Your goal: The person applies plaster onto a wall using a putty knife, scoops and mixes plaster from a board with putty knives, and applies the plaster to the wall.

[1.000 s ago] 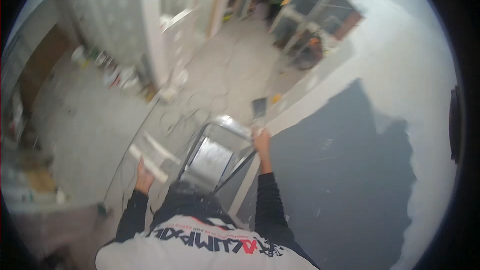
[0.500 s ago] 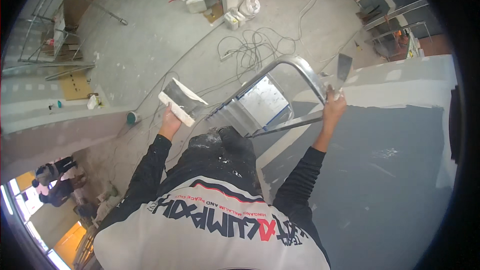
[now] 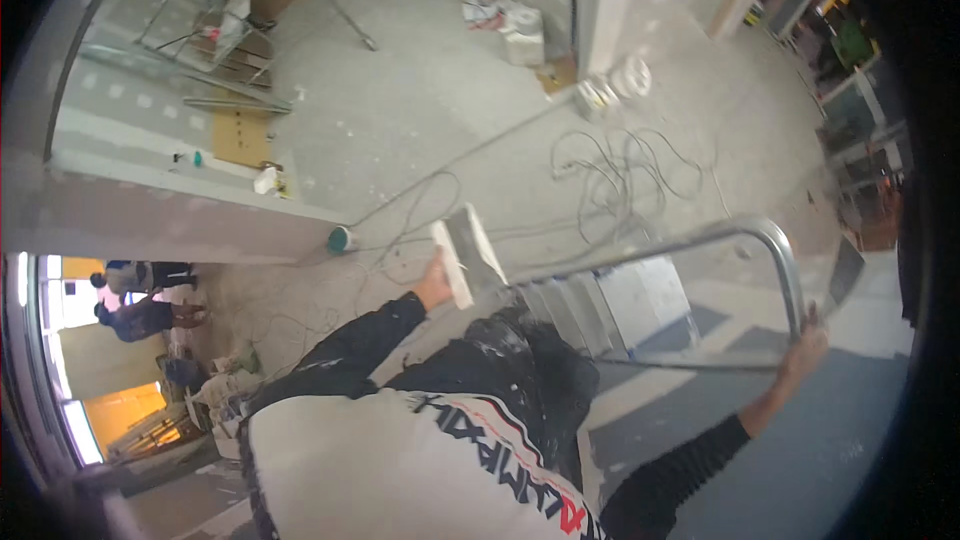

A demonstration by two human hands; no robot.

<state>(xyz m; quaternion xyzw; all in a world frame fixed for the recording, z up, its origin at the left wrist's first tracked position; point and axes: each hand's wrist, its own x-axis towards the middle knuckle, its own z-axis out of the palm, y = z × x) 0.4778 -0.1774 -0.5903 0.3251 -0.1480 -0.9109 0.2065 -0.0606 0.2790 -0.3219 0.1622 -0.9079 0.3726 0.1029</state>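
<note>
My left hand (image 3: pixel 434 282) is closed on the edge of a plasterer's mud pan (image 3: pixel 466 248), a grey trough with thick white compound along its rims. In my right hand (image 3: pixel 806 348) is a broad putty knife (image 3: pixel 847 272), its dark blade pointing up and away. That same hand lies against the metal top rail of an aluminium stepladder (image 3: pixel 735 231). I cannot tell whether its fingers also wrap the rail. The stepladder stands in front of my legs, its pale, stained top platform (image 3: pixel 655 295) facing up.
Loose cables (image 3: pixel 625 175) coil on the dusty floor past the ladder. White tubs (image 3: pixel 612 90) stand by a wall end. A green-lidded pot (image 3: pixel 341 239) sits near the left partition. Scaffold frames (image 3: pixel 215 15) are far left; two people (image 3: pixel 150 300) stand beyond. Grey wallboard lies right.
My view has swung left, so the floor, cables and tubs appear further right. Both hands, with the pan and putty knife, and the ladder also sit further right and a little lower in the picture.
</note>
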